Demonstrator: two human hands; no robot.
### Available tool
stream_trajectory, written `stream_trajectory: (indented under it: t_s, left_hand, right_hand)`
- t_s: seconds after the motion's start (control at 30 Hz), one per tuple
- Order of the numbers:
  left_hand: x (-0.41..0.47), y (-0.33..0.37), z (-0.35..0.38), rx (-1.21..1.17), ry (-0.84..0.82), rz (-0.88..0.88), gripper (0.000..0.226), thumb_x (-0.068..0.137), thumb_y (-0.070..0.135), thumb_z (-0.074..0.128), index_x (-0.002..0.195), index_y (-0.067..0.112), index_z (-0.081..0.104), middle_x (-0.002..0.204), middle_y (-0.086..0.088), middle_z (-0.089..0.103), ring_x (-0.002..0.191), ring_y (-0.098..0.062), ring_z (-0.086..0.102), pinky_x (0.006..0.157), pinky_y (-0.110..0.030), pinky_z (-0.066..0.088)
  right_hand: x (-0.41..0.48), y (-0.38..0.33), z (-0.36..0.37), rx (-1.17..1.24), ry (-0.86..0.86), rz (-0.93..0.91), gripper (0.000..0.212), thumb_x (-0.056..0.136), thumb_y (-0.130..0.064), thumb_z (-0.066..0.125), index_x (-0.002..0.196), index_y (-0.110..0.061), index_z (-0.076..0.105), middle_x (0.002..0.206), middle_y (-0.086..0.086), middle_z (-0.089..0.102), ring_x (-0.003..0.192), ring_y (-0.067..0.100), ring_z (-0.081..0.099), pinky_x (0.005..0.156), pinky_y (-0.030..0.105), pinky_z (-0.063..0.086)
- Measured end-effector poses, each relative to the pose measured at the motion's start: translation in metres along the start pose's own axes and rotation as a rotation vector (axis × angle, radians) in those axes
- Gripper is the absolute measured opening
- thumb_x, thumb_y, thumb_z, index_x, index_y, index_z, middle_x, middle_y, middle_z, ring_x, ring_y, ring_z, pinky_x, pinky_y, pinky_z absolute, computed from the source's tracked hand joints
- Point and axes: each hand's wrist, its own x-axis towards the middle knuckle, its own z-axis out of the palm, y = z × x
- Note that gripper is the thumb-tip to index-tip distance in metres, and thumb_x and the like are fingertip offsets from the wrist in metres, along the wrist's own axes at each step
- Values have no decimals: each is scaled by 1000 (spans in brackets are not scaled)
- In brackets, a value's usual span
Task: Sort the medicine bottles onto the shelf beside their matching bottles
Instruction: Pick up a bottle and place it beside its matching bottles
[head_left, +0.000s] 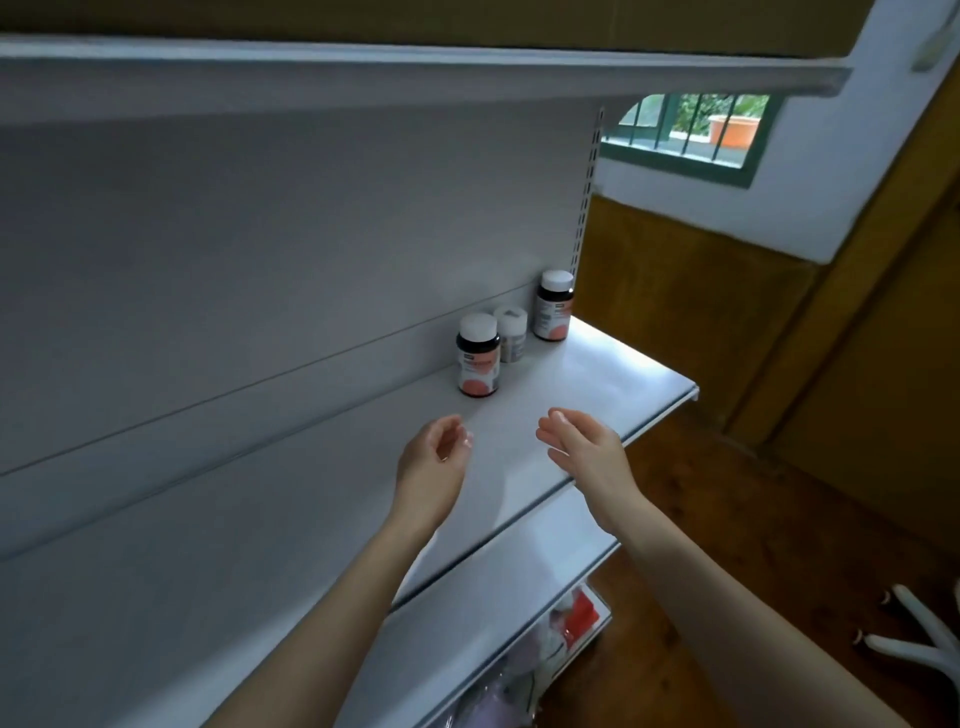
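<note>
bare shelf (571, 384) front, three bottles (478, 355) crowding back wall (260, 260)

I've got a green-framed, barred window (691, 135) top right with daylight coming in; greenery and an orange tub (733, 130) sit outside. The wall (831, 171) is white above with a brown panel (691, 291) below. The floor (753, 499) is dark brown wood. White legs (914, 634) with dark tips show bottom right; I can't tell what they belong to.

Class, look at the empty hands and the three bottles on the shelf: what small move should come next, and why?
Probably the right hand reaches for the white bottle: it stands between the near dark bottle and its match, the far dark bottle. That hand is empty.
</note>
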Motion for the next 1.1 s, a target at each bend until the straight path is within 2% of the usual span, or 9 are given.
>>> stream_trajectory:
  t_s: [0.17, 0.3, 0.5, 0.63, 0.77, 0.83, 0.9, 1.0, 1.1]
  left_hand:
    - [56, -10, 18, 88, -4, -31, 37, 90, 11, 50, 126, 3, 48, 128, -13, 56, 112, -18, 54, 91, -21, 36]
    - [98, -22, 26, 172, -11, -78, 41, 90, 6, 47, 131, 2, 42, 136, -15, 49, 124, -25, 48, 102, -28, 34]
    - [150, -23, 43, 178, -49, -138, 52, 87, -2, 46, 137, 3, 33, 142, -15, 41, 129, -28, 43, 108, -34, 32]
    - [171, -37, 49, 183, -109, -125, 43, 79, 4, 60, 121, 11, 51, 125, -7, 60, 115, -20, 57, 100, -39, 46]
    - [164, -31, 51, 147, -91, -88, 32, 81, -2, 58, 113, 4, 56, 115, -4, 63, 105, -15, 59, 79, -8, 47]
    - [158, -28, 52, 105, -36, -65, 28, 83, 0, 59, 111, -2, 58, 110, -9, 64, 100, -16, 60, 68, -1, 44]
    - [149, -27, 51, 47, 13, -63, 28, 83, 0, 60, 110, -3, 59, 109, -13, 65, 93, -10, 63, 66, 0, 45]
    - [130, -22, 50, -6, 106, -43, 27, 80, 0, 63, 107, 4, 63, 100, -6, 65, 66, 15, 60, 63, 0, 45]
    - [110, -13, 52, -45, 212, -11, 29, 78, 3, 66, 107, 5, 64, 94, -5, 66, 63, 17, 59, 63, 0, 45]
  right_hand:
    - [53, 6, -5, -25, -38, 27, 32, 96, -23, 42, 124, -9, 49, 116, 6, 57, 107, 18, 56, 94, 27, 43]
    - [88, 13, 0, -39, -89, 77, 35, 96, -19, 43, 129, -8, 45, 121, 7, 54, 108, 17, 54, 95, 29, 43]
    - [140, 13, 17, -165, -175, 86, 41, 94, -12, 42, 135, -10, 39, 138, 13, 46, 124, 25, 46, 102, 34, 38]
    - [160, 12, 28, -176, -267, 46, 47, 95, -4, 36, 141, -12, 30, 139, 5, 41, 128, 16, 38, 98, 19, 30]
    - [167, 13, 31, -153, -376, 7, 46, 92, 5, 29, 134, -10, 39, 120, 1, 48, 112, 10, 43, 82, 0, 34]
    - [168, 16, 29, -148, -378, -26, 43, 91, 8, 31, 128, -8, 46, 113, 3, 52, 107, 12, 47, 71, -5, 38]
    - [166, 16, 24, -114, -378, -32, 36, 92, 6, 37, 125, -4, 49, 109, 5, 54, 98, 11, 50, 67, -3, 40]
    - [161, 12, 15, -41, -415, -39, 29, 92, -3, 49, 120, -3, 53, 102, 8, 60, 84, 9, 56, 67, 4, 45]
    - [155, 5, 9, 7, -451, -30, 26, 89, -11, 55, 115, -10, 57, 96, 7, 65, 80, 7, 60, 70, 12, 48]
